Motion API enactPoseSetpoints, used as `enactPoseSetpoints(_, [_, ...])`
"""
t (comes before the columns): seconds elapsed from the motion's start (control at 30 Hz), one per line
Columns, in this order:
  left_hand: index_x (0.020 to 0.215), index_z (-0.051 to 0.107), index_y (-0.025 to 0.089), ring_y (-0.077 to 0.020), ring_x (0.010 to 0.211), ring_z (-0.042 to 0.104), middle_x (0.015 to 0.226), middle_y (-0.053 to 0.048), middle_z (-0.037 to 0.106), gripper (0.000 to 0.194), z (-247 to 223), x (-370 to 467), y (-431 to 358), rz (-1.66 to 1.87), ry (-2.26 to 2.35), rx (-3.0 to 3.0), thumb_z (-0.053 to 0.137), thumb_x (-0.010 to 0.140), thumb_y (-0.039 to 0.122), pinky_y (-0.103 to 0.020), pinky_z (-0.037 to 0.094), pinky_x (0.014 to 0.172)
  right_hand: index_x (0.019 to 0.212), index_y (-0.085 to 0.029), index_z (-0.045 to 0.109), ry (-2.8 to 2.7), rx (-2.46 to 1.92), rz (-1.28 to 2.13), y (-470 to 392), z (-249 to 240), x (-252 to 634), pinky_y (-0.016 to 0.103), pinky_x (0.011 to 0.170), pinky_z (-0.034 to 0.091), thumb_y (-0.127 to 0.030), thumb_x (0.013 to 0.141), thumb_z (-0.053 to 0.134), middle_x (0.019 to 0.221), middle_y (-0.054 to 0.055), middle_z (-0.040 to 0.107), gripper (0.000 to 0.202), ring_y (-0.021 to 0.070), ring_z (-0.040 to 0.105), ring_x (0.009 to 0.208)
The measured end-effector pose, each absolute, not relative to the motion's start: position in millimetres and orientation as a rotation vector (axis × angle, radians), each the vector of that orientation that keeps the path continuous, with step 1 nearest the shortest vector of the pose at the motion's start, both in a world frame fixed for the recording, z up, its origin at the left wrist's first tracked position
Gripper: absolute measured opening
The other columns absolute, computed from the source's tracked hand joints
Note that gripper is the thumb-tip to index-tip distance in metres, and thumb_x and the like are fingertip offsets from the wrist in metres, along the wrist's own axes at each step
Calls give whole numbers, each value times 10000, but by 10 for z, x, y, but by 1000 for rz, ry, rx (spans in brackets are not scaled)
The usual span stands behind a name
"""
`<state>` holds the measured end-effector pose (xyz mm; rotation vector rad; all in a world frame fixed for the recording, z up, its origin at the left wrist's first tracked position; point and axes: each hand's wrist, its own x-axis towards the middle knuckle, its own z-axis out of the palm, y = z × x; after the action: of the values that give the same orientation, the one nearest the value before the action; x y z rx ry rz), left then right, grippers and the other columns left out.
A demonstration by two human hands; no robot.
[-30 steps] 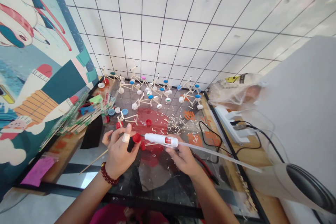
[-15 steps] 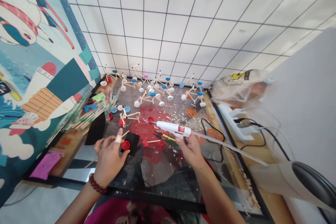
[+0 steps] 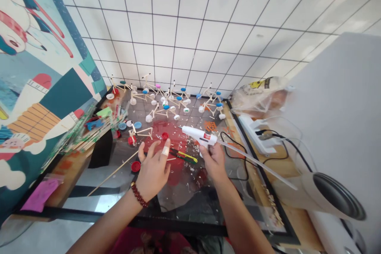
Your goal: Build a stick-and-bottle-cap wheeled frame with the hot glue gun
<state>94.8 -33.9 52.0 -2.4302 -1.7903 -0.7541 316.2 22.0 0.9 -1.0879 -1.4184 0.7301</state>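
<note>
My right hand (image 3: 212,158) grips a white glue gun (image 3: 196,134), its nozzle pointing left and a long clear glue stick (image 3: 256,160) running out of its back. My left hand (image 3: 154,168) hovers palm down over the dark glass tabletop, fingers spread, a white wrap on one finger. Left of it lie a red cap (image 3: 136,166) and a long thin wooden stick (image 3: 111,174). Just beyond the fingers is another red cap (image 3: 164,135). A small stick frame (image 3: 142,133) with red wheels stands behind. Yellow-and-green handled pliers (image 3: 187,156) lie between my hands.
Several small stick models (image 3: 166,107) with white wheels and blue tops stand at the back. Bundled sticks (image 3: 80,135) and a pink packet (image 3: 41,194) lie left. At the right are a power strip (image 3: 257,134), black cable (image 3: 246,166), plastic bag (image 3: 262,95) and grey cylinder (image 3: 321,194).
My left hand has moved right, away from the red cap and long stick, with its fingers spread. The glue gun has shifted slightly, its nozzle now away from the far red cap. The view has shifted.
</note>
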Motion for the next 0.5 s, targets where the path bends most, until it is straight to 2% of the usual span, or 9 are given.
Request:
enactPoseSetpoints(0.2, [1309, 591, 159, -359, 1276, 528, 841, -85, 766, 485, 357, 1058, -263, -589, -1727, -2536, 485, 850, 42, -667, 9, 1157, 1272, -261, 539, -1340, -1089, 745, 250, 13, 3210, 406, 984, 482, -364, 916, 623, 1226, 65, 672, 380, 237, 646, 1079])
enactPoseSetpoints(0.3, [1297, 598, 158, -358, 1244, 554, 798, -76, 761, 518, 350, 1033, -246, -592, -1710, -2539, 475, 818, -1, -667, 11, 1156, 1271, -260, 542, -1351, -1082, 752, 233, 36, 3213, 403, 990, 476, -352, 922, 615, 1212, 62, 676, 368, 237, 641, 1086])
enactPoseSetpoints(0.4, [1360, 533, 175, -322, 1181, 598, 787, -48, 763, 537, 435, 975, -228, -769, -1750, -2470, 518, 840, 43, -662, 16, 1154, 1264, -255, 550, -1371, -1096, 746, 209, 54, 3209, 395, 965, 491, -359, 919, 618, 1178, 63, 687, 366, 234, 653, 1047])
enactPoseSetpoints(0.5, [1265, 589, 215, -273, 1081, 644, 823, -23, 770, 424, 574, 892, -221, -1035, -1833, -2318, 599, 849, 135, -609, 123, 1152, 1243, -245, 568, -1437, -1085, 755, 169, 57, 3210, 389, 926, 515, -375, 918, 614, 1143, 71, 699, 353, 240, 665, 1015])
